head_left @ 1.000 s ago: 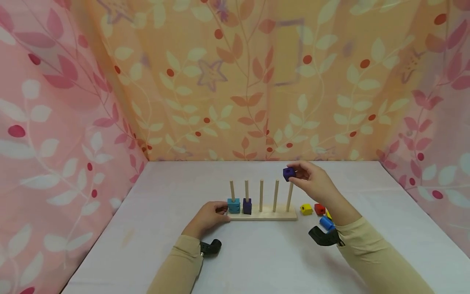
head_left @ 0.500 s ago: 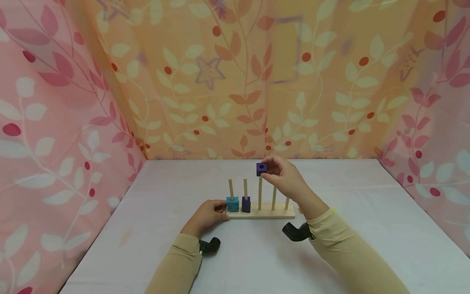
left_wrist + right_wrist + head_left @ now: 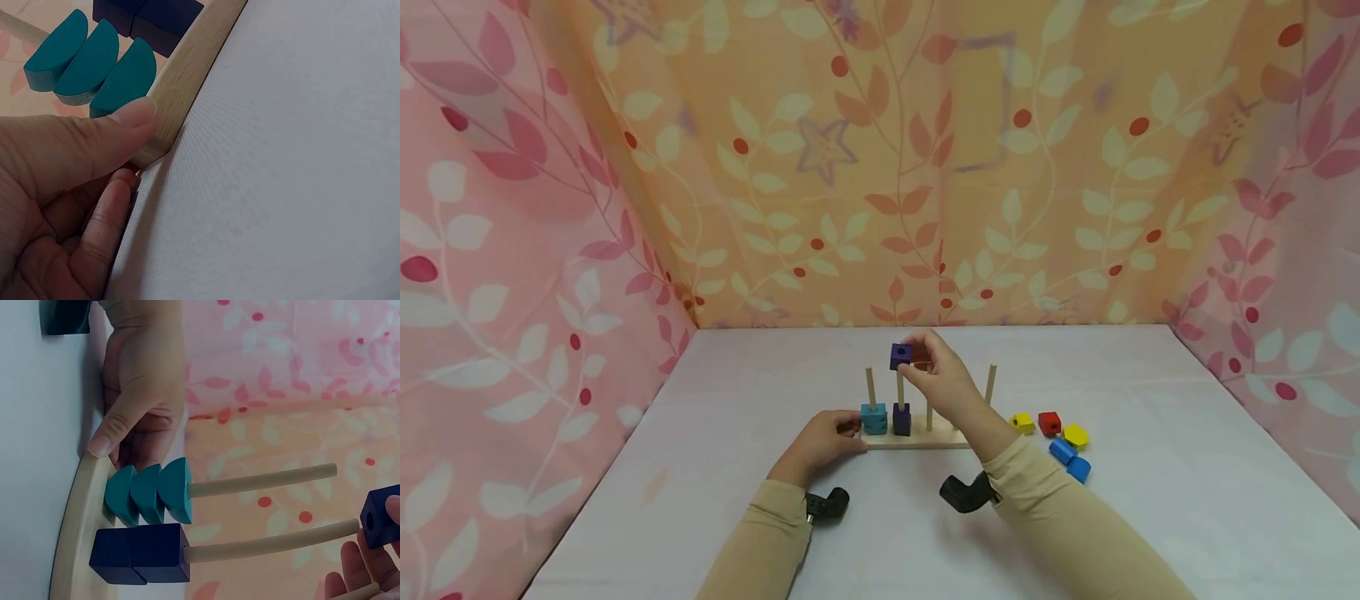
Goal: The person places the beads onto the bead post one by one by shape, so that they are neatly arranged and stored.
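Note:
A wooden peg board (image 3: 917,444) with upright pegs stands on the table; my left hand (image 3: 822,440) grips its left end, thumb on the front edge. Three teal half-round blocks (image 3: 147,494) are stacked on the leftmost peg. On the second peg sit two purple cubes (image 3: 140,553). My right hand (image 3: 951,390) pinches another purple cube (image 3: 901,357) with a hole through it, held over the top of that second peg (image 3: 275,541). In the right wrist view the cube's hole is right at the peg's tip. The right hand and forearm partly hide the pegs further right.
Right of the board lie loose blocks: a yellow block (image 3: 1022,423), a red block (image 3: 1049,423), a yellow hexagonal block (image 3: 1076,437) and two blue pieces, one a blue cylinder (image 3: 1062,451). Floral curtains (image 3: 895,167) hang behind and beside the white table (image 3: 700,417).
My right hand has carried the purple cube leftward from over the rightmost peg, past the middle peg, to the second peg, dipping slightly. The left hand has stayed at the board's end.

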{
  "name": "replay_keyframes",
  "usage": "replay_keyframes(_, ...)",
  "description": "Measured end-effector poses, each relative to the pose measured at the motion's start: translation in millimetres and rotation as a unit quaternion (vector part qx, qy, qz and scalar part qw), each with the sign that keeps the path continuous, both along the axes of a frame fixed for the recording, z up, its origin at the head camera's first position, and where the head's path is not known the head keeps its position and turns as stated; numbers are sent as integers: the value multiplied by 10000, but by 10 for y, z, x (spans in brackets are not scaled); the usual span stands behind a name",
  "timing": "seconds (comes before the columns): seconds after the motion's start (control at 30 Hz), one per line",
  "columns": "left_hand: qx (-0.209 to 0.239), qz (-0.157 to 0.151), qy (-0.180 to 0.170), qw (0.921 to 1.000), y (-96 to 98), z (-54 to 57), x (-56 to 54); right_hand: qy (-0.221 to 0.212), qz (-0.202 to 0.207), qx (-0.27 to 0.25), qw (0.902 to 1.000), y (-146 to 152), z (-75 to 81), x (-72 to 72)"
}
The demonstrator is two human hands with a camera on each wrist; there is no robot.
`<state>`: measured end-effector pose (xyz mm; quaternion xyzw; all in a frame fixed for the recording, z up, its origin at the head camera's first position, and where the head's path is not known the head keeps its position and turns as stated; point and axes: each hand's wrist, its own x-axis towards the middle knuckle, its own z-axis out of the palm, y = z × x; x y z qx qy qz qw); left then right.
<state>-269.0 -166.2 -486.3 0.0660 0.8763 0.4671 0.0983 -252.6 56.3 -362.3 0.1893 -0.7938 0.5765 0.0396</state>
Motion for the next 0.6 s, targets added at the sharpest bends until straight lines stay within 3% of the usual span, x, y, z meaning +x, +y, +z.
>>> replay_keyframes(0.4,-38,59,-31,10000,3,-28,-6,-285,-235,-142,9992,-2,-48,-18)
replay_keyframes(0.47,-25,30,-16,10000,-3,-33,-9,-381,-254,-120,9989,-16,3,32)
replay_keyframes(0.6,-46,15,-16,10000,-5,-27,-10,-491,-298,-89,9983,-30,-57,28)
